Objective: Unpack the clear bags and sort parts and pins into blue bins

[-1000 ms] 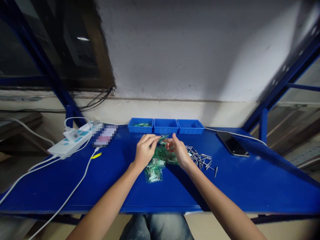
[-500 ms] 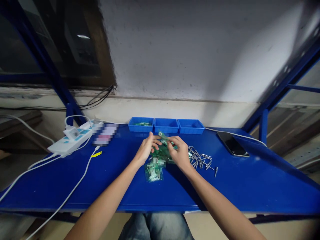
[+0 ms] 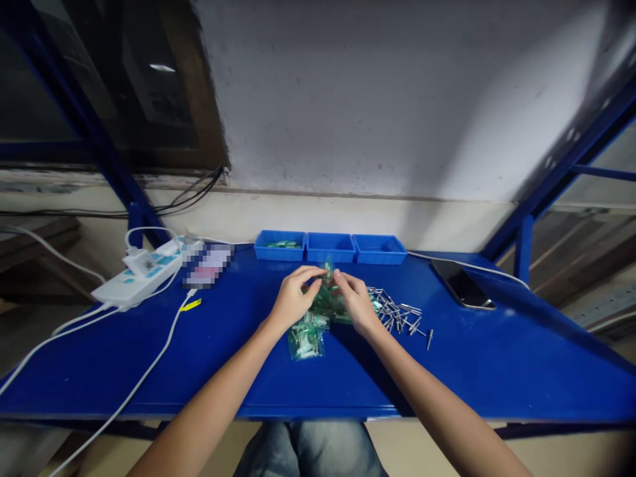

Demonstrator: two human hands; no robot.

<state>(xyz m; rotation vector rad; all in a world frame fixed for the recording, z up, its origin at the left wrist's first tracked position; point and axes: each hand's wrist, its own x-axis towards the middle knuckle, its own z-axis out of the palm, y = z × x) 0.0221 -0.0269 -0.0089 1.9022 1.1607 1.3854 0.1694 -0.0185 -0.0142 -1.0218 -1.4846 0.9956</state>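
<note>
Over the middle of the table, a small clear-green plastic bag (image 3: 328,270) is held up between my two hands. My left hand (image 3: 294,295) has its thumb and forefinger curved in to the bag's left side. From the other side my right hand (image 3: 356,301) pinches the bag with thumb and fingers. Beneath them lie more green plastic bags (image 3: 306,341), the nearest with white and metal pieces inside. To the right of my right hand is a loose pile of thin metal pins like blind rivets (image 3: 395,315).
Three blue bins (image 3: 330,248) stand along the back edge of the blue table (image 3: 487,371), the left one holding green bags. At right lies a black phone (image 3: 462,285). At left are a white power strip (image 3: 142,271), a blurred-out item and a white cable (image 3: 169,338).
My left hand's fingers have closed in on the small bag from the left. The bag, tilted before, now stands more upright between both hands.
</note>
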